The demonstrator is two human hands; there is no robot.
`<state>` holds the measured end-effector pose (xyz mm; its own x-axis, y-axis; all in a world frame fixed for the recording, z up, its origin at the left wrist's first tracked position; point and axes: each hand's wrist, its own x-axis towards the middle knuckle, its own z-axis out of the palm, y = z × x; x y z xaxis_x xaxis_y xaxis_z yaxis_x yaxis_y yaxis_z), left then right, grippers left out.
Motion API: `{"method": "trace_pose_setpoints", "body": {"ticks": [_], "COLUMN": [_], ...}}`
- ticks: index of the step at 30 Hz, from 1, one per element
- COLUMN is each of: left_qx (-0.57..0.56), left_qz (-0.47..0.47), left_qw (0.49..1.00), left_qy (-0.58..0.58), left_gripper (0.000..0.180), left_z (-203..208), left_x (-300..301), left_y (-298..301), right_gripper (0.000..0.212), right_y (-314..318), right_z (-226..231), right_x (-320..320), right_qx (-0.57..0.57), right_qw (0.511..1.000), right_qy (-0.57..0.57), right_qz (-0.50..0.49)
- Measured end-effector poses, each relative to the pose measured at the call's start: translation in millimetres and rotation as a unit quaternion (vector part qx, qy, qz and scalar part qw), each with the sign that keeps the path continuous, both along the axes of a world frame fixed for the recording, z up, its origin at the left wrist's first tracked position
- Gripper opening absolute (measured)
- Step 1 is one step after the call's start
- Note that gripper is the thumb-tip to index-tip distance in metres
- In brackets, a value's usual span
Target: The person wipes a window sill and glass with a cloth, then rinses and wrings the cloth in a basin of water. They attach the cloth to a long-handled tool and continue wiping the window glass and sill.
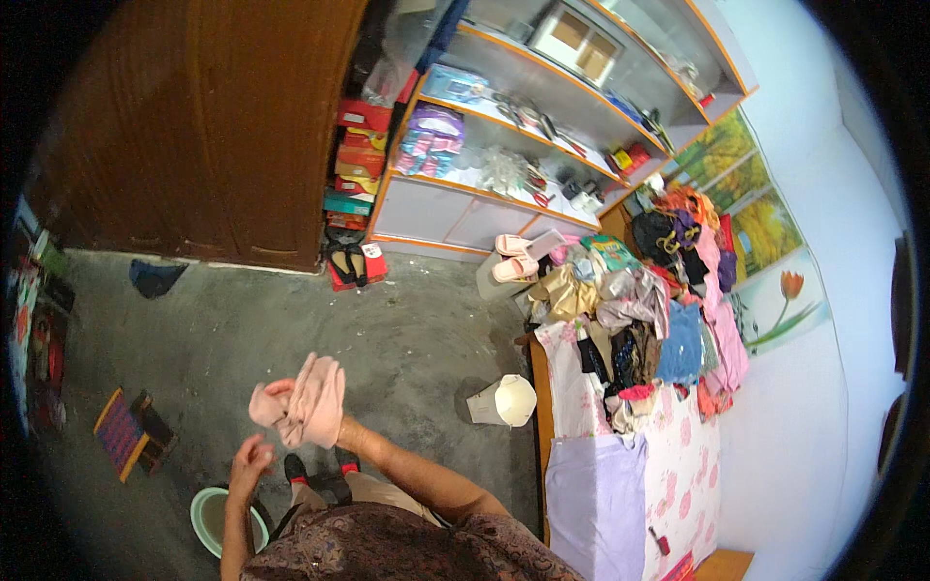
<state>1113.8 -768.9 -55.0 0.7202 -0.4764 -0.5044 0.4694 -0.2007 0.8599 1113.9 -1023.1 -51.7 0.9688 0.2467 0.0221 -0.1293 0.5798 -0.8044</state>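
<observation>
A pale pink cloth [315, 402] is bunched over my right hand [281, 386], which holds it in front of me above the floor. The cloth covers most of that hand, and only a bit of finger shows at its left side. Below and to the left, my left hand [250, 459] is raised apart from the cloth. Its fingers are loosely bent and spread, with nothing in them. A pale green basin [204, 528] stands on the floor under my left forearm.
To the right, a bed [683, 465] bears a heap of clothes [635, 324] and a folded lilac cloth [596, 484]. A white bin [506, 401] stands beside it. Shelves [465, 184] line the far wall. A small woven stool [123, 436] is at left.
</observation>
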Motion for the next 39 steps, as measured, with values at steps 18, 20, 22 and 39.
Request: {"method": "trace_pose_setpoints", "body": {"ticks": [18,20,22,39], "left_qx": [-0.176,-0.126,-0.251,-0.209], "left_qz": [-0.156,-0.225,-0.179,-0.32], "left_qw": [0.972,0.964,0.951,0.923], "left_qy": [-0.021,-0.062,-0.009,-0.033], "left_gripper": [0.044,0.046,0.044,0.046], "left_z": [94.9,92.4,116.4,92.4], "left_x": [112.1,118.4,99.2,8.9], "left_y": [-113.5,-123.2,-145.0,-322.6], "right_gripper": [0.049,0.048,0.048,0.043], "right_y": [-30.4,-30.1,-38.4,-143.1], "right_z": [7.9,11.3,8.4,5.1], "right_x": [-82.4,-88.9,-101.8,-259.7], "right_qx": [0.08,-0.022,-0.099,-0.102], "right_qw": [0.949,0.941,0.925,0.848], "right_qy": [0.146,0.188,0.219,0.328], "right_qz": [-0.268,-0.28,-0.294,-0.403]}}
